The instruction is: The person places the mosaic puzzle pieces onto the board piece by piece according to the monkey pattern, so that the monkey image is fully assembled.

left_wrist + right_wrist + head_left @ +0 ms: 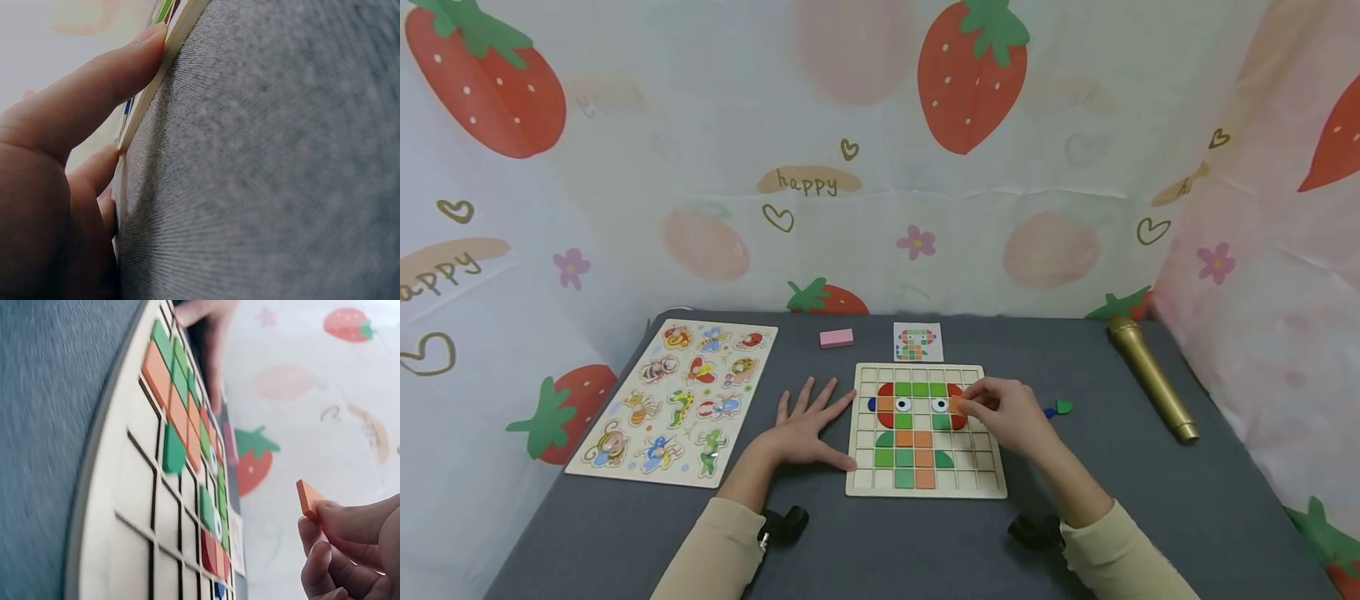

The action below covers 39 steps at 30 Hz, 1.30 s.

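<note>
A wooden grid board [988, 481] lies on the table, with green, orange and red tiles and two eye tiles [939, 405] set in its squares. My left hand [805, 435] is spread flat at the board's left side, thumb and index fingertips touching its edge [140, 112]. Over the right part of the board, my right hand [1009, 414] pinches an orange square tile [307, 499] between thumb and fingertips. In the right wrist view that tile is held up off the grid. A rounded green tile [174, 450] sits in a square near the orange ones.
Just behind the board is a small pattern card [917, 342], with a pink block [837, 338] to its left. A sticker-like insect puzzle board [655, 425] lies at left. Loose green [1063, 407] and blue [1048, 412] pieces lie right; farther right, a gold microphone-shaped tube [1153, 379].
</note>
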{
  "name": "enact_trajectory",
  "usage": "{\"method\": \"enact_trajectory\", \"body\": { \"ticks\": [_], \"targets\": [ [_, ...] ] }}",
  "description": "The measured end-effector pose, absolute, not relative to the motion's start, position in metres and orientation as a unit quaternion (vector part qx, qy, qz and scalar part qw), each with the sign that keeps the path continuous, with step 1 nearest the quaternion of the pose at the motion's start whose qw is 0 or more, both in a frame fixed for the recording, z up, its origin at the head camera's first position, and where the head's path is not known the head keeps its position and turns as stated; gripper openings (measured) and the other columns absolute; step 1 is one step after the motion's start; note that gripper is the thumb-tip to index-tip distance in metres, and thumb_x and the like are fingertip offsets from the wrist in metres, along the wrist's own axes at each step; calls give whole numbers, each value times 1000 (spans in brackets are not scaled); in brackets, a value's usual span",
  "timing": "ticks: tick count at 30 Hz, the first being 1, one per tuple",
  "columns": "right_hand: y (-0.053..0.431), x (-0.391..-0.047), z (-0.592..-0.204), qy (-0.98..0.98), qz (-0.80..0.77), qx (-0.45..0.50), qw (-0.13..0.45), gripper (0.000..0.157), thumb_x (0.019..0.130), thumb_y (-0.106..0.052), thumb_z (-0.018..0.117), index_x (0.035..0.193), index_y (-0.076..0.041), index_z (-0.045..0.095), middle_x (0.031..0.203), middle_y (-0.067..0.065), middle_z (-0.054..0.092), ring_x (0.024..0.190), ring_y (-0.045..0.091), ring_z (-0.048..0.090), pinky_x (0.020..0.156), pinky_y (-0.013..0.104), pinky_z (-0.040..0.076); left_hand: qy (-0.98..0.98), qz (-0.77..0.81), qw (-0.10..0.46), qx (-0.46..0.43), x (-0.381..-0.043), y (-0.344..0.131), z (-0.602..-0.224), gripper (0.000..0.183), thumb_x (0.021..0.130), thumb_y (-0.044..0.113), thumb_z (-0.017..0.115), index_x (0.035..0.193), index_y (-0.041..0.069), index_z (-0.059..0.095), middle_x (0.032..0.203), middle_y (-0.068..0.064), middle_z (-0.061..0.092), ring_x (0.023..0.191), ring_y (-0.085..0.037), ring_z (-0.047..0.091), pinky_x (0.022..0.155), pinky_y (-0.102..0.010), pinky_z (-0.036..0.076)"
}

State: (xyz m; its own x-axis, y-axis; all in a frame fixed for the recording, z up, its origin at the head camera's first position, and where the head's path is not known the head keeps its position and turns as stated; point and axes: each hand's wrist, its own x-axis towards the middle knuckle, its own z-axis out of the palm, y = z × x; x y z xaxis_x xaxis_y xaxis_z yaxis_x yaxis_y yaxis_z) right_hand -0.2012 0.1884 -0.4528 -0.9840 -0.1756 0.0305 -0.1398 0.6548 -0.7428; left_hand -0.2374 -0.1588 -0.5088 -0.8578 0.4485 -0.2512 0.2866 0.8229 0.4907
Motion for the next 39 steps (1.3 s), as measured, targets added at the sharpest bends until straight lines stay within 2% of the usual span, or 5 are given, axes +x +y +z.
{"method": "enact_trajectory", "body": {
  "ticks": [7,12,22,31,39],
  "targets": [
    [163,-194,-455,899,-414,-134,46,12,94,-26,73,99,-15,75,86,2,72,75,16,63,64,29,50,937,225,181,198,-238,-158,-508,116,69,73,77,162,38,18,172,-2,0,155,-37,-19,116,-68,-14],
    [145,-187,-456,888,-426,-161,66,7,93,-23,74,94,-16,73,82,3,71,72,14,61,64,29,50,937,225,181,198,-239,-158,-507,115,70,72,77,162,38,18,172,-2,0,155,-37,-19,116,-68,-15],
    [117,-178,-482,884,-411,-202,99,8,93,-23,74,89,-18,71,77,-9,66,67,8,60,62,24,51,939,216,179,198,-238,-157,-506,114,70,73,76,162,38,18,172,-3,0,155,-37,-18,116,-69,-14],
    [101,-174,-493,900,-367,-219,85,9,92,-23,75,85,-21,70,73,-13,64,63,3,56,60,22,47,939,216,179,197,-237,-158,-508,114,70,73,77,162,38,18,172,-3,0,155,-37,-18,117,-68,-14],
    [96,-171,-492,916,-326,-225,71,11,90,-25,78,81,-24,71,69,-15,59,60,4,50,57,23,42,939,216,180,197,-237,-158,-508,114,71,72,76,162,37,18,172,-3,0,155,-37,-18,117,-68,-14]
  ]
}}
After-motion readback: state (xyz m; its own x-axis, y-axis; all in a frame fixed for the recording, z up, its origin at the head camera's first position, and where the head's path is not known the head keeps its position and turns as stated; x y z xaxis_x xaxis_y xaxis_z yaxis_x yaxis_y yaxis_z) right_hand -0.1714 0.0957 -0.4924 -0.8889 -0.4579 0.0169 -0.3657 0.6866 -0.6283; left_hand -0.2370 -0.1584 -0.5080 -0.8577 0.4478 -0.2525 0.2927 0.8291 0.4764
